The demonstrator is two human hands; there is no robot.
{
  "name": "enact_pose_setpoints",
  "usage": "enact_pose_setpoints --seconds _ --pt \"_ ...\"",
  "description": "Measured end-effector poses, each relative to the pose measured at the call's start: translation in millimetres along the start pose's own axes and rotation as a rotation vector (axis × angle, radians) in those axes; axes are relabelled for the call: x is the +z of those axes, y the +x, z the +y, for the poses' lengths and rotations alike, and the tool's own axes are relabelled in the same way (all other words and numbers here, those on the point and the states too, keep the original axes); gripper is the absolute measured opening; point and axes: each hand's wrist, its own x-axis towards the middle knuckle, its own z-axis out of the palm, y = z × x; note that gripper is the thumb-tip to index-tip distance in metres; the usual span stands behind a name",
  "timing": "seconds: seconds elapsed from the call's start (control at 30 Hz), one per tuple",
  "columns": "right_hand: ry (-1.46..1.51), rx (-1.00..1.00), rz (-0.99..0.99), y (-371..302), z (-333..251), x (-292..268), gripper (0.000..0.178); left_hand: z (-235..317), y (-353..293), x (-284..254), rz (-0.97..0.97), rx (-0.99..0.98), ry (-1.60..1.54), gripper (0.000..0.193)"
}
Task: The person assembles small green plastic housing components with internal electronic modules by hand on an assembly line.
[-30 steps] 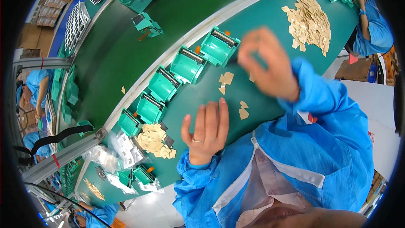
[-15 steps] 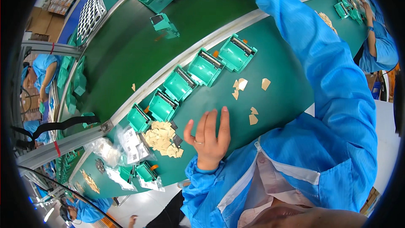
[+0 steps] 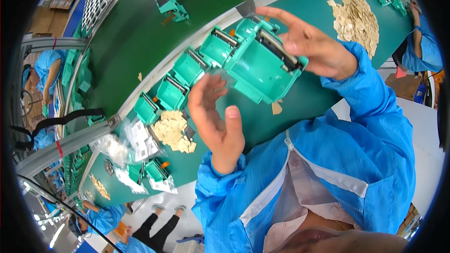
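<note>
A green plastic housing [image 3: 265, 72] with a black-and-metal roller bar along one side is held above the table, tilted towards me. My right hand [image 3: 323, 51] grips it at its right end, thumb by the bar and index finger stretched along the far side. A dark flap sticks up at its far corner. To the left of it, my left hand [image 3: 218, 122] is raised with thumb and fingers apart, fingertips close to the housing's left edge; those fingertips are blurred. Behind stand several similar green housings [image 3: 189, 67] in a row along the table's edge.
Beige paper-like pieces lie in a small pile [image 3: 171, 130] at left and a large heap [image 3: 356, 23] at far right. Plastic bags [image 3: 139, 138] lie near the left pile. Beyond the white rail, a green belt [image 3: 126, 51] carries another green unit [image 3: 172, 8]. Other people work around.
My right hand has come back from the far belt with a green housing in it. My left hand has lifted off the table and turned towards the housing.
</note>
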Motion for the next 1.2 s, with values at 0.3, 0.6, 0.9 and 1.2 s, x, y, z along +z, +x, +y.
enact_pose_setpoints --seconds 0.3,0.6,0.9,1.2 --pt "-1.370 -0.920 -0.075 -24 60 9 0.078 -6 -10 -7 -0.035 -0.448 -0.394 0.053" --pt "-1.595 -1.239 -0.099 -24 85 10 0.048 -1 -8 -10 -0.155 -0.748 -0.760 0.057" --pt "-1.582 -1.245 -0.013 -25 100 19 0.062 -15 6 -10 -0.336 -0.828 -0.589 0.041" --pt "-1.025 -0.805 0.026 -32 92 14 0.081 -23 4 -12 -0.220 -0.863 -0.936 0.045"
